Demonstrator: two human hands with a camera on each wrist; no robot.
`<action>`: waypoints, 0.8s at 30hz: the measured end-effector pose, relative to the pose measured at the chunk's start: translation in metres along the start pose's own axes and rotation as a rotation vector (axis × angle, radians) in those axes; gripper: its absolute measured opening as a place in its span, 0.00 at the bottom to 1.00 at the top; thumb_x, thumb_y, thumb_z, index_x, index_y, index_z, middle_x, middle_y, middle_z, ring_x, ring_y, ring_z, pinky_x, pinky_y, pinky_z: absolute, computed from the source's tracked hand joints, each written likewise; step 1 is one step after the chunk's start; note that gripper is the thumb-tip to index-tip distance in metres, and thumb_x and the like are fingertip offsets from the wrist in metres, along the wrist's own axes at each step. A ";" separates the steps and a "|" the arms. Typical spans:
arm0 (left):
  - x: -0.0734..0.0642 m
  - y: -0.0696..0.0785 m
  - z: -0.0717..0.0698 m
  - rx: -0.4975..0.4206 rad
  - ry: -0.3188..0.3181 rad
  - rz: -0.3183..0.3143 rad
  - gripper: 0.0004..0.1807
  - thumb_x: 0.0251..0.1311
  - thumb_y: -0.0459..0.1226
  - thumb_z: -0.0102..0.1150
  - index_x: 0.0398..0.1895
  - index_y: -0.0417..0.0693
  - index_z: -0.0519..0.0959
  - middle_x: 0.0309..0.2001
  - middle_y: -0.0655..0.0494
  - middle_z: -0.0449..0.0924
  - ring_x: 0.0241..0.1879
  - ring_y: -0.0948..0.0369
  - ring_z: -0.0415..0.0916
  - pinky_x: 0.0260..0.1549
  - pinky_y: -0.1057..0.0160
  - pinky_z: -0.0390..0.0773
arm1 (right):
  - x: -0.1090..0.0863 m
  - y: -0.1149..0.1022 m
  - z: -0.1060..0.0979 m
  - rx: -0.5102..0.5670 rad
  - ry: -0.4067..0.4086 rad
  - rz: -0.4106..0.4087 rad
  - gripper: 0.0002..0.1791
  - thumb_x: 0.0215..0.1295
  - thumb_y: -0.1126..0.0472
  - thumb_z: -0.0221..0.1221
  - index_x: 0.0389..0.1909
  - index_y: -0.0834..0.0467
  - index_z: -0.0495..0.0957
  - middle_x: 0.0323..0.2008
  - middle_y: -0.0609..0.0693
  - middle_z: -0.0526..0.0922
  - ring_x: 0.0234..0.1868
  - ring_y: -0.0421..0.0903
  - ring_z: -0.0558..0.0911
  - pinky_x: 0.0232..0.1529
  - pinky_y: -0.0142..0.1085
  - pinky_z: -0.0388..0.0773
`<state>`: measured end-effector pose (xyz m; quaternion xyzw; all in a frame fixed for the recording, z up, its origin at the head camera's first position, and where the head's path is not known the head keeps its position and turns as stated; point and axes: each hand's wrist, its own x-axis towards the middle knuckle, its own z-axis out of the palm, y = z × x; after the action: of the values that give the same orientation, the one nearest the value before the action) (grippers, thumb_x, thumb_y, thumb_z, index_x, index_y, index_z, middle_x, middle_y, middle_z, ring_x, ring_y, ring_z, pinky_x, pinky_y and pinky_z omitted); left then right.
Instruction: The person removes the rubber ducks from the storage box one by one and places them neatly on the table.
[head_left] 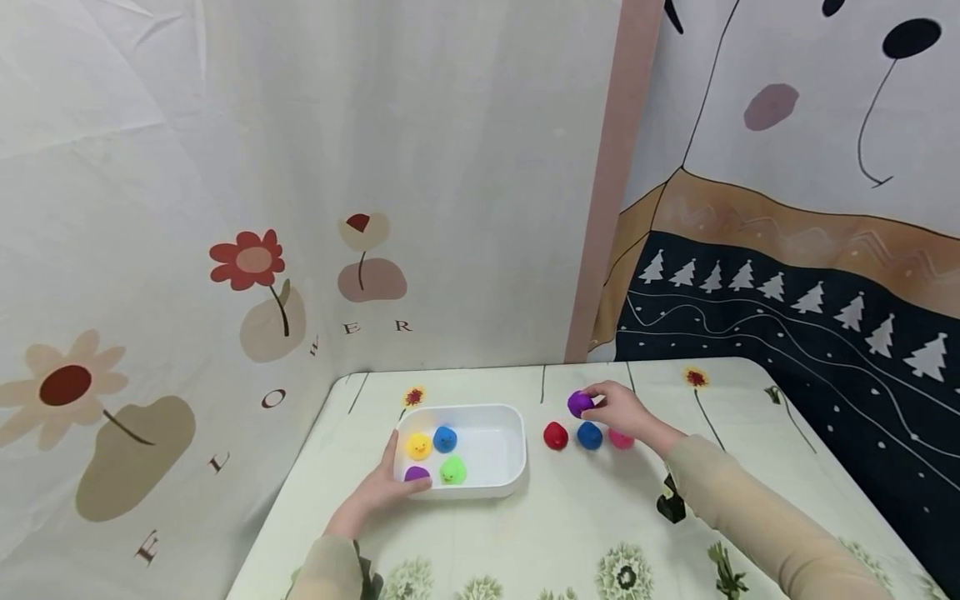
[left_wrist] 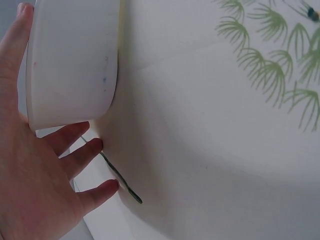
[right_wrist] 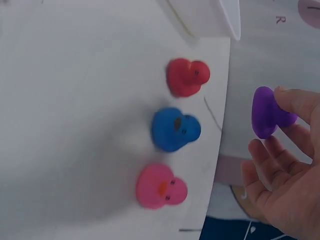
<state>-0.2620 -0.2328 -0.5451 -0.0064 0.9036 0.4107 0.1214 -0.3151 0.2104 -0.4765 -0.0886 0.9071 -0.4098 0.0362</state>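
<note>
Nearest the head camera: beige sleeves point(head_left: 757, 517), both running off the bottom edge. Left hand point(head_left: 386, 486) grasps the near-left corner of a white tray point(head_left: 498, 450), thumb at the front rim. Inside it sit a yellow duck point(head_left: 418, 447), blue duck point(head_left: 445, 439), green duck point(head_left: 453, 471) and second purple duck point(head_left: 417, 472), partly hidden by the thumb. Right of the tray, right hand point(head_left: 626, 412) pinches a purple duck point(head_left: 580, 404) clear of the desk point(head_left: 525, 533), other fingers point(right_wrist: 272, 165) loosely bent. Close by, in a row: red duck point(head_left: 556, 436), another blue duck point(head_left: 589, 436), pink duck point(head_left: 621, 439), not touching
</note>
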 end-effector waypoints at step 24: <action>0.002 0.001 0.001 0.009 -0.008 -0.022 0.66 0.50 0.58 0.68 0.77 0.54 0.29 0.75 0.34 0.42 0.70 0.32 0.44 0.62 0.29 0.50 | -0.009 0.060 -0.039 -0.086 0.064 0.131 0.24 0.61 0.65 0.63 0.56 0.72 0.73 0.52 0.69 0.75 0.46 0.60 0.79 0.47 0.48 0.79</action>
<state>-0.2635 -0.2310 -0.5456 -0.0144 0.9048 0.4053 0.1295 -0.3192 0.2804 -0.4957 -0.0174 0.9285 -0.3697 0.0298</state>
